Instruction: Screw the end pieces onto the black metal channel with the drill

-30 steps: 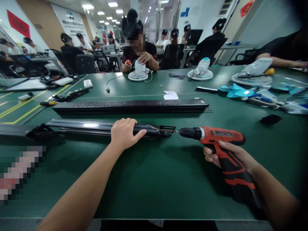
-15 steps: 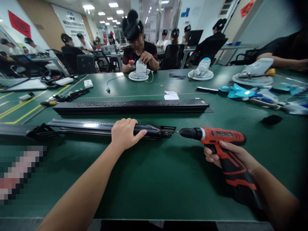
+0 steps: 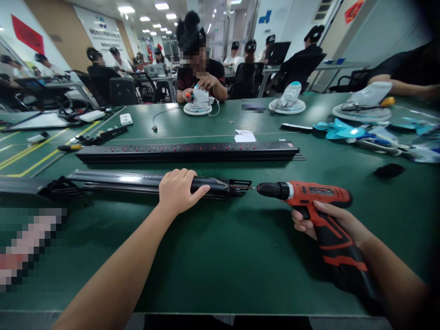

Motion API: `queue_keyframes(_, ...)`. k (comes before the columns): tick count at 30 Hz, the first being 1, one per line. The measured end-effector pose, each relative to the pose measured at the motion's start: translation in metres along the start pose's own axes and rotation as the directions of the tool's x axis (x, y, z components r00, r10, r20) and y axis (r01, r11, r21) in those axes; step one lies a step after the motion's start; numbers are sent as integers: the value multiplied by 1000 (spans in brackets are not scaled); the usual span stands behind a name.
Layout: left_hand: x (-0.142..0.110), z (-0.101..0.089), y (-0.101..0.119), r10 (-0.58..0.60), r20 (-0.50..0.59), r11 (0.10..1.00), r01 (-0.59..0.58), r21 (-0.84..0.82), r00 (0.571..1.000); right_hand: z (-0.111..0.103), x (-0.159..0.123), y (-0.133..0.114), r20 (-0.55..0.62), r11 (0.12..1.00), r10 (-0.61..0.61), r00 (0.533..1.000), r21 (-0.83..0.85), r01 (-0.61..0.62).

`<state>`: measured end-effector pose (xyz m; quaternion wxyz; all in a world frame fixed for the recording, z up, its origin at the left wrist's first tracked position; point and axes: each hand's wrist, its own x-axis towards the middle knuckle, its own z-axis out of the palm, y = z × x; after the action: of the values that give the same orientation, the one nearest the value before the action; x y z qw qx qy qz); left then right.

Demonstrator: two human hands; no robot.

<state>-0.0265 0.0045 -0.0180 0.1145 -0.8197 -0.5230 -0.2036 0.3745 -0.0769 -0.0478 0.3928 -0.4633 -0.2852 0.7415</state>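
Note:
Across the near middle of the table lies a long black metal bar [image 3: 115,177], with a slotted black end piece [image 3: 240,184] at its right end. My left hand [image 3: 178,192] is wrapped over this bar from above, fingers on the far side and thumb along the near side. My right hand [image 3: 330,224] grips an orange and black cordless drill [image 3: 319,194] by its handle, chuck pointing left. Its thin bit [image 3: 249,187] reaches to the slotted end piece; whether it touches a screw I cannot tell.
Behind the bar lies a long black power strip [image 3: 187,153] with red dots. White fans [image 3: 197,109] and blue fan blades [image 3: 338,130] lie further back and right. Another black part [image 3: 24,185] is at the left. Across the green table [image 3: 220,261], a person [image 3: 202,68] handles a fan.
My hands, the bar and the drill look almost unmoved. Across the table, the other person's head and tool hand have shifted slightly.

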Motion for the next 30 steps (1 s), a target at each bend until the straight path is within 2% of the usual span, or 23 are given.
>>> queue_keyframes(9,-1,1,1,2,-23,1000,-2,5,1000,11,-1,-3,27,999,-38,999,-8,38)
queue_keyframes(30,-1,0,1,3,-12,1000,-3,-15,1000,-7,3,5,42,999,-47,998,-15,48)
